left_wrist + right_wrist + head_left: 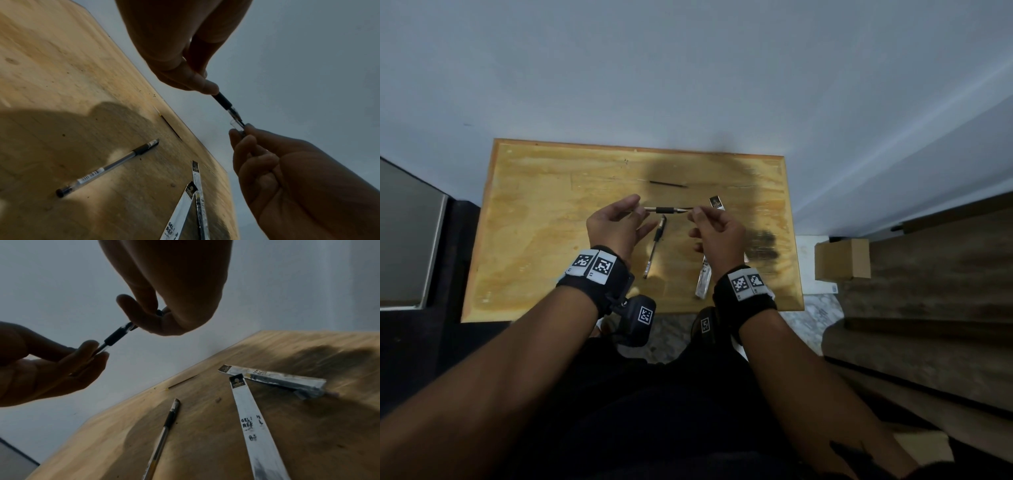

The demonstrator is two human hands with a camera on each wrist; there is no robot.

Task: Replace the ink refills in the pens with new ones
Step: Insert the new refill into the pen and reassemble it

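My left hand (pixel 638 207) pinches the clear barrel of a pen (pixel 666 209) with a black grip, held level above the wooden table (pixel 534 274). The right hand (pixel 695 214) pinches a small clear cap (pixel 236 125) right at the pen's tip; the tip sits in the cap's mouth. In the right wrist view the right hand (pixel 144 321) is above and the left hand (pixel 96 348) to the left, with the pen's grip (pixel 115 337) between them. A second pen (pixel 655 246) lies on the table below the hands. Two refill packets (pixel 251 418) (pixel 277 381) lie to its right.
A thin dark loose refill (pixel 667 184) lies near the table's far edge by the white wall. A cardboard box (pixel 842 258) stands on the floor to the right of the table, with a wooden step beside it. A dark cabinet is at the left.
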